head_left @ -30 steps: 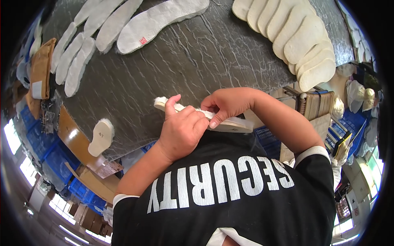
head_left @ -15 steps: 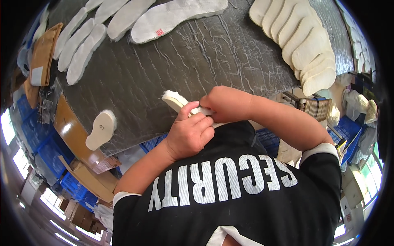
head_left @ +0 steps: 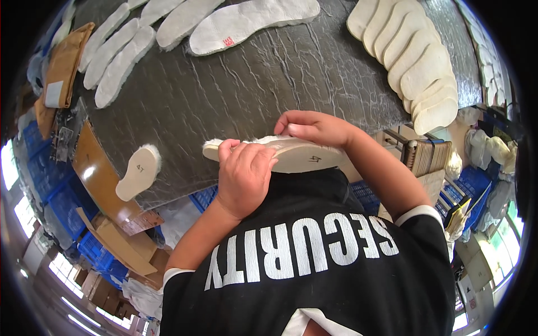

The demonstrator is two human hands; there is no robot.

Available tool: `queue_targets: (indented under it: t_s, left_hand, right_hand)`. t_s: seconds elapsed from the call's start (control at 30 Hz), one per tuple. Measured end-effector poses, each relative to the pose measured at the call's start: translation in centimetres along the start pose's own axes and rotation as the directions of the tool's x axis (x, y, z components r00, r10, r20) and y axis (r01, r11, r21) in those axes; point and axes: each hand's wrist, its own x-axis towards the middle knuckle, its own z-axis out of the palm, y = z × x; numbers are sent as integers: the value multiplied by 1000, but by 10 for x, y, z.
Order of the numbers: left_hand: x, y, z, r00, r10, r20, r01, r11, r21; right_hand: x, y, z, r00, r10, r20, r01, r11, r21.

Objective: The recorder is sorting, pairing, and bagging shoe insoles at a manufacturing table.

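A cream insole with white fluffy edging (head_left: 297, 161) is held level at the near edge of the table, its marked flat face turned toward me. My left hand (head_left: 245, 176) is closed around its narrower left part, fingers over the top edge. At the far fluffy edge, my right hand (head_left: 320, 130) is curled with thumb and forefinger close together on the fleece; its other fingers are partly hidden. A second fleece-edged insole (head_left: 139, 172) lies apart on the table to the left, flat face up, with a dark handwritten mark.
Several white fleece insoles (head_left: 246, 28) lie along the far left of the dark, wrinkled table (head_left: 185, 106). Overlapping cream insole blanks (head_left: 423, 70) fan out at the far right. A brown paper packet (head_left: 67, 64) sits left; blue crates (head_left: 101, 252) stand below the table.
The held insole has turned from slanting and mostly covered to lying sideways, showing its marked face. My right hand has loosened from a fist and moved along its edge; my left hand shifted slightly left.
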Motion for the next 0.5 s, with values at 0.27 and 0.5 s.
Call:
queue_targets:
  t_s: [0.27, 0.5]
  left_hand:
    - [4, 2, -7, 986, -102, 134, 114, 989, -91]
    - [12, 1, -8, 977, -78, 200, 120, 970, -209]
  right_hand:
    - [-28, -19, 3, 997, 27, 70, 7, 897, -442]
    - [-33, -10, 4, 989, 96, 112, -47, 924, -379]
